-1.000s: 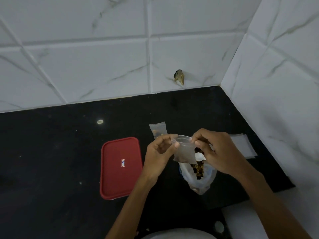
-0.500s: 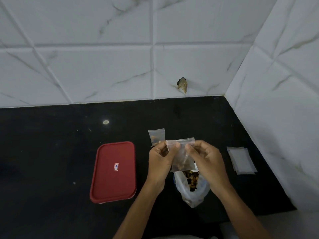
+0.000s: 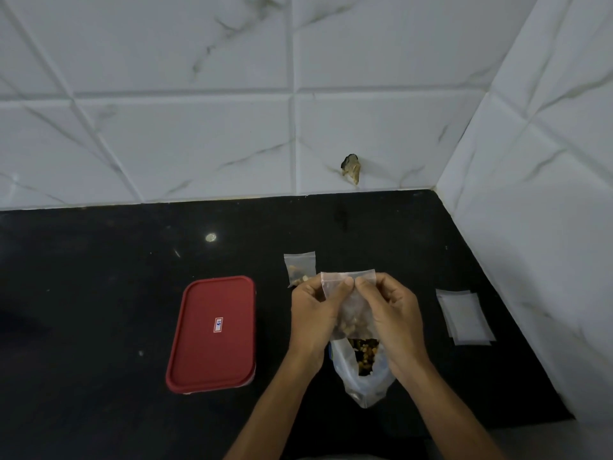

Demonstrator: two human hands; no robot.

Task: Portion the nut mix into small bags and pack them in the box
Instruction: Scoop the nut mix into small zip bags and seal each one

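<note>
Small bag (image 3: 349,295) of clear plastic, held upright above the counter (image 3: 99,310) in front of the person, with a little nut mix (image 3: 350,324) at the bottom. Pinched at the top strip from both sides.

Left hand (image 3: 313,313): fingers (image 3: 343,283) curled, thumb tip pressed on the left half of the strip. Right hand (image 3: 396,313): fingers (image 3: 362,284) curled likewise, thumb tip pressed on the right half. Both thumb tips just beside each other near the middle of the strip. Seal state of the strip: cannot tell.

Large bag (image 3: 363,380) of nut mix directly below the held bag, lying on the counter, mouth open toward the hands, brown and yellow pieces visible inside. Upper edge partly hidden by the right hand.

Second small bag (image 3: 300,267), also holding nut mix, flat on the counter just behind the left hand, lower corner hidden by it.

Box (image 3: 212,333) with red rectangular lid on, to the left of the hands and apart from them. Small label at the middle of the lid.

Stack of empty bags (image 3: 464,317) flat on the counter to the right of the right hand, near the side wall.

Counter black, bounded at the back and right by a white tiled wall (image 3: 199,144) with marble pattern. Chipped spot (image 3: 351,167) low on the back wall. Pale round mark (image 3: 210,237) on the counter behind the box.
</note>
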